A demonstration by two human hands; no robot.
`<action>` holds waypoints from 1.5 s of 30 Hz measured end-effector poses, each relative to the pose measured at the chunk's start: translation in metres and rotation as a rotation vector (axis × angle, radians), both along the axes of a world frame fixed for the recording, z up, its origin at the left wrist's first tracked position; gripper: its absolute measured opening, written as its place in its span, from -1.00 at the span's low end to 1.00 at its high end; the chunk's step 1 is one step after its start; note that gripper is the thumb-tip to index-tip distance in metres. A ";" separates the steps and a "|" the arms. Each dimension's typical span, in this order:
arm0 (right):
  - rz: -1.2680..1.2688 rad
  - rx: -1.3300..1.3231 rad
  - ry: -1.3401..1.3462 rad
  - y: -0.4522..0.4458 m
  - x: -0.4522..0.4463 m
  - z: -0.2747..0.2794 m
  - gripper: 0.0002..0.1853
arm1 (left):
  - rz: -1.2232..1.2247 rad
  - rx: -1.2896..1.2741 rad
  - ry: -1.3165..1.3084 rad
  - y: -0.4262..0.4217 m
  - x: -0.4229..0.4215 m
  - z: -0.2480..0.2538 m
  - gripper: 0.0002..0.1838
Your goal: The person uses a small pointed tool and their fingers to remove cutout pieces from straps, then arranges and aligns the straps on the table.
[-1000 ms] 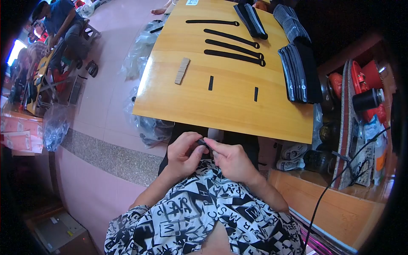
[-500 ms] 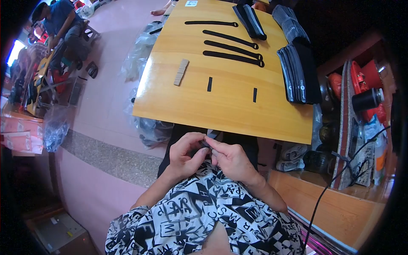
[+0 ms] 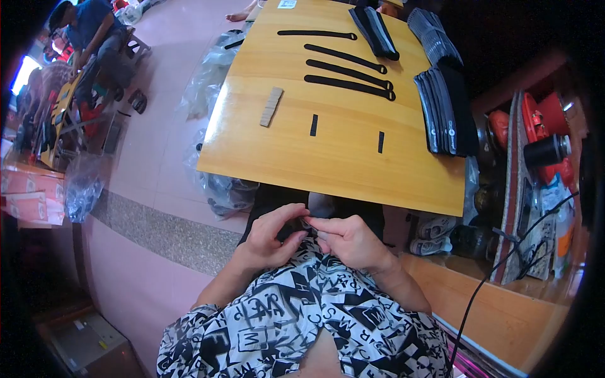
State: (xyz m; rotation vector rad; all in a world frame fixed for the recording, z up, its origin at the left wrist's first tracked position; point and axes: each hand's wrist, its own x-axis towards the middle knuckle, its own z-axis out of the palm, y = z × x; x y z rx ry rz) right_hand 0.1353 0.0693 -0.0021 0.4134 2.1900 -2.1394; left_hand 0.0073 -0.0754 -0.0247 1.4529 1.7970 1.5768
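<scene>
My left hand (image 3: 274, 236) and my right hand (image 3: 354, 242) meet in front of my chest, below the table's near edge. Their fingers are curled and the tips come together. Something small and dark shows between them, mostly hidden by the fingers, so I cannot tell its kind. Beyond my hands, two short black strips (image 3: 314, 125) lie apart on the yellow table (image 3: 265, 157). Left of them is a row of small grey-tan pieces (image 3: 271, 107). Farther back lie several black straps (image 3: 346, 87) with a loop at the right end.
Folded black-and-grey fabric bundles (image 3: 441, 113) are stacked along the table's right edge. Another bundle (image 3: 375, 31) lies at the back. Plastic bags (image 3: 220, 189) hang or lie left of the table. A shelf with a black cable (image 3: 485, 277) stands right. A person (image 3: 94, 38) sits far left.
The dark grey piece visible between my fingers before is now mostly hidden. Both hands have dropped slightly, and the fingers of my right hand have straightened a little. The table's things are unchanged.
</scene>
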 end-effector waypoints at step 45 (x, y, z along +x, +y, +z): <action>-0.398 0.710 0.729 -0.016 -0.040 0.041 -0.96 | 0.711 0.322 -0.780 0.004 -0.064 0.023 -0.89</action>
